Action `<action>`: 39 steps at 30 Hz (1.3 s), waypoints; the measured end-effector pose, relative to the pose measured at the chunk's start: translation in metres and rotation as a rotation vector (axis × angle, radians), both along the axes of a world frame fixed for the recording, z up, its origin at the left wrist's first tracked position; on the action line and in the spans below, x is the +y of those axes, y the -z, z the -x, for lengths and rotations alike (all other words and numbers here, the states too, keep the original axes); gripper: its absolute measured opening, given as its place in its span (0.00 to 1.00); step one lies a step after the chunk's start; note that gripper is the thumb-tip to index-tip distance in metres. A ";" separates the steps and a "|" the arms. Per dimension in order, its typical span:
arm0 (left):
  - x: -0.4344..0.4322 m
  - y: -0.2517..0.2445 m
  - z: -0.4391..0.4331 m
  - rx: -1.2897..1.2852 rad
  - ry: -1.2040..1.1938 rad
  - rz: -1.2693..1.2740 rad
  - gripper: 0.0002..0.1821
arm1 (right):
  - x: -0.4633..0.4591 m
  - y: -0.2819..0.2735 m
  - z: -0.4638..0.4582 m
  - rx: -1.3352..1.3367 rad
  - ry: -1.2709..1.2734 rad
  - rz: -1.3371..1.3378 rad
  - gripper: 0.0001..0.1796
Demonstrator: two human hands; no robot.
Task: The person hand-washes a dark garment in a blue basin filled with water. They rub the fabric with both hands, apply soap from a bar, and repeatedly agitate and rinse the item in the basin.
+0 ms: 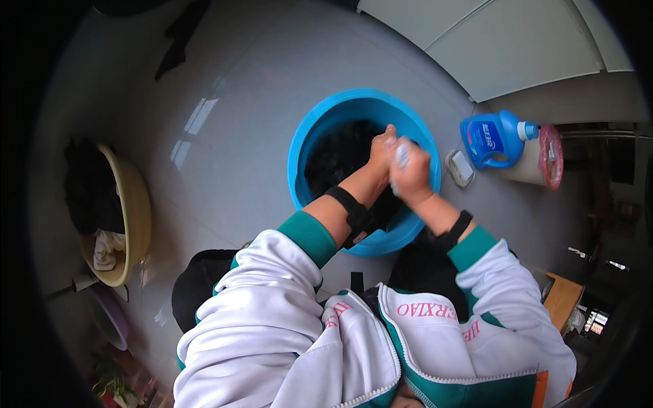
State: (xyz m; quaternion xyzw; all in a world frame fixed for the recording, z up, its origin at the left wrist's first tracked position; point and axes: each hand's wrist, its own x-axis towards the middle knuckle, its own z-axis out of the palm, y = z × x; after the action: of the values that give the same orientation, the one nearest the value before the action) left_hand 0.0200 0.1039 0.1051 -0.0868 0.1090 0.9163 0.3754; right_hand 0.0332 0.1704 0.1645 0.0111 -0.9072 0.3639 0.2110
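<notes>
A blue plastic basin stands on the floor before me, with dark wet fabric in it. Over its right half my two hands are pressed together. A small white cloth is bunched in my right hand, which is blurred, and a bit of it shows below the fist. Curled against the same cloth is my left hand, its thumb on top and its fingers partly hidden. Black straps with a device are around my left forearm, and another black strap is around the right one.
To the right of the basin are a soap dish with a white bar, a blue detergent bottle and a bin with a pink liner. A yellow tub of dark and white clothes stands left. Pale cabinets line the far right.
</notes>
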 end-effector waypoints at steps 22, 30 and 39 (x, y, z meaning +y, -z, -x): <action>-0.041 0.001 0.047 0.429 -0.278 0.701 0.10 | 0.079 -0.014 0.018 -0.918 0.042 0.431 0.13; -0.042 0.008 0.049 0.371 0.021 0.902 0.16 | 0.078 0.014 0.023 -0.483 0.119 0.555 0.07; -0.026 0.027 0.040 0.302 0.000 0.747 0.31 | 0.003 -0.009 0.003 -0.230 0.069 -0.002 0.15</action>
State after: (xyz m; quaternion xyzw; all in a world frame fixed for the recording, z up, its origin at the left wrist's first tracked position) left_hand -0.0196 0.0775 0.0781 -0.0814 0.4884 0.8161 0.2979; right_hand 0.0303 0.1734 0.1737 -0.0618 -0.9255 0.3544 0.1181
